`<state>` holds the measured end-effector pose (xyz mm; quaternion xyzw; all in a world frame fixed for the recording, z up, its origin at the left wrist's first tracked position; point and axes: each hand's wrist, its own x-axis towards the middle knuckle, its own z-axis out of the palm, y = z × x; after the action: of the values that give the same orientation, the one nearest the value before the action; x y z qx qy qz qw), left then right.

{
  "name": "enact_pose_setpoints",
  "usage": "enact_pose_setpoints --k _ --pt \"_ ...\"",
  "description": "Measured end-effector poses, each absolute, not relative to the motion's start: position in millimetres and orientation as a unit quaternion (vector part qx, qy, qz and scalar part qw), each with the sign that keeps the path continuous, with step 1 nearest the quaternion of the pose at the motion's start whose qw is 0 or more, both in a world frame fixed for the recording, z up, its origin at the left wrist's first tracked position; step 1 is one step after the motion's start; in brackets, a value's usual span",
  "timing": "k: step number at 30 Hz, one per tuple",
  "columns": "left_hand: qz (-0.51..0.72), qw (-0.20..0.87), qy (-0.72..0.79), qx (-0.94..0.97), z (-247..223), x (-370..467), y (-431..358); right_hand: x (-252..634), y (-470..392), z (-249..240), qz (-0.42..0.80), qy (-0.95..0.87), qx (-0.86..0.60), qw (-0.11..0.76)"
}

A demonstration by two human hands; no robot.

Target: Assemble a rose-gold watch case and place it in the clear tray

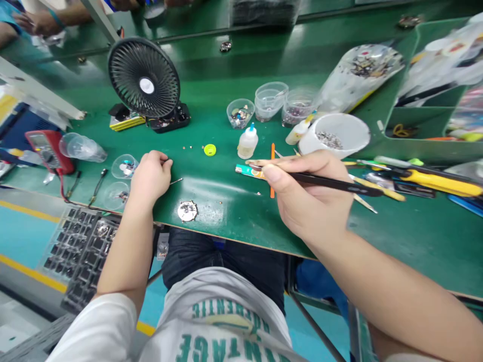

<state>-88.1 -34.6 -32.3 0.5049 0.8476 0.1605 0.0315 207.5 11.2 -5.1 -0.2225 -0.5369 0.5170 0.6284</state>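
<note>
My right hand (315, 196) is closed on a pair of black tweezers (335, 184), held above the green bench with the tips pointing left. Just behind those tips is a teal and white lighter-like stick (247, 171); whether it is touched cannot be told. My left hand (153, 173) rests on the bench with curled fingers, and what they hold, if anything, is hidden. A thin metal pin (176, 181) sticks out beside it. Between my hands, near the front edge, lies a round silver watch movement (187, 211). Farther back are a yellow-green cap (210, 150) and a white dropper bottle (248, 143).
A black fan (144, 78) stands at the back left, with a red multimeter (50, 152) farther left. Clear cups of small parts (240, 113) and a white tub (352, 131) line the back. Yellow-handled pliers (445, 182) lie right. Another person's hand (43, 21) shows at upper left.
</note>
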Motion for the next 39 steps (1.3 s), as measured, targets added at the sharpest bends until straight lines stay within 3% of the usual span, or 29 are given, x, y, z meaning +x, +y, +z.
enact_pose_setpoints --k 8,14,17,20,25,33,39 --pt "0.115 0.034 0.861 0.494 -25.2 -87.3 -26.2 210.2 7.7 -5.5 0.531 -0.561 -0.229 0.592" --pt "0.230 -0.009 0.845 0.482 -18.8 -81.1 -33.1 210.0 5.7 -4.1 0.564 -0.543 -0.244 0.572" --pt "0.342 0.005 0.757 0.556 -8.3 -66.9 -26.2 209.8 5.6 -3.5 0.580 -0.527 -0.256 0.566" --pt "0.466 0.048 0.575 0.671 11.2 -45.5 -4.4 210.2 6.9 -3.7 0.576 -0.514 -0.250 0.584" --pt "0.529 0.170 0.400 0.729 34.4 -11.9 36.8 212.8 12.4 -2.2 0.555 -0.479 -0.246 0.634" --pt "0.620 0.304 0.342 0.638 -3.4 15.9 9.8 213.6 14.6 2.2 0.600 -0.454 -0.253 0.608" --pt "0.613 0.253 0.300 0.686 -4.7 20.7 -1.4 212.3 12.4 2.7 0.652 -0.420 -0.221 0.592"
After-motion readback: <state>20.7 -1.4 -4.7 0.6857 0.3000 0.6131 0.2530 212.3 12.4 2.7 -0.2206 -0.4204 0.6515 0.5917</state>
